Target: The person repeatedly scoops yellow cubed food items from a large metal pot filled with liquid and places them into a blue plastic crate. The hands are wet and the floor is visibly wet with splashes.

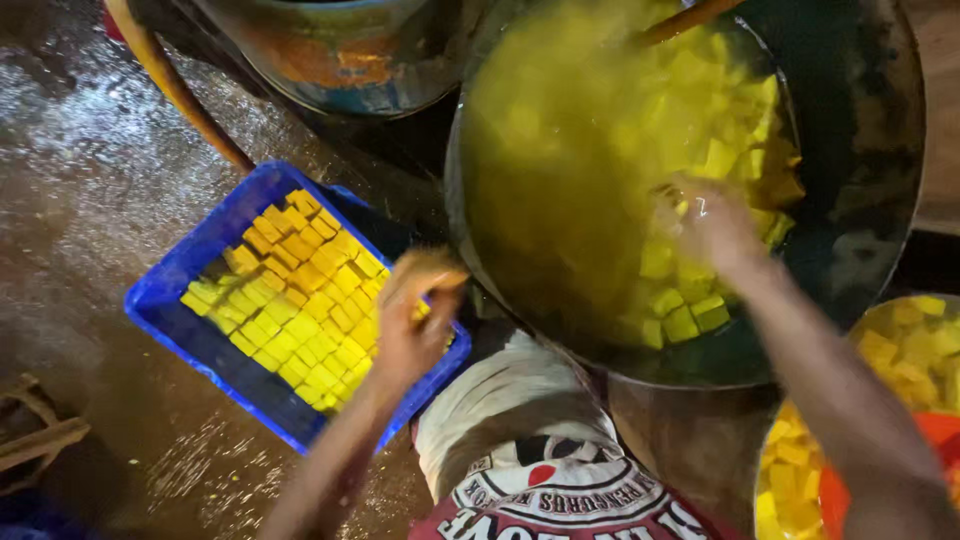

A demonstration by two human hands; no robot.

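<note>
The left hand [415, 320] sits at centre frame, directly over the right-hand rim of the blue crate [160, 290]. Its fingers are curled around a yellow block [422, 312] that shows only at the edge of the palm; motion blur hides how firmly it is held. The crate lies at left centre on the wet floor [80, 190], turned diagonally. Rows of yellow-orange blocks [295, 290] fill its upper and middle part, packed edge to edge. A bare strip of crate bottom shows along the lower-left wall.

The right hand [715, 235] is at upper right, inside the large dark pan [870, 200], at the surface of the yellow liquid [560, 150]. The hand is blurred and wet; whether it is closed on anything cannot be told. Loose yellow cubes [685, 315] float around and below it, thickest toward the pan's right and lower side. The left half of the liquid is open.

The pan's near rim passes between the two hands, just beside the crate's right corner. The person's bent knee [500, 400] in light cloth lies below that gap. A round vessel [340, 60] stands at top centre, close to both crate and pan. An orange hose [165, 85] curves down the upper left. A second container of yellow cubes [900, 370] sits at the right edge, under the right forearm. A wooden handle [685, 20] rests in the pan at top.
</note>
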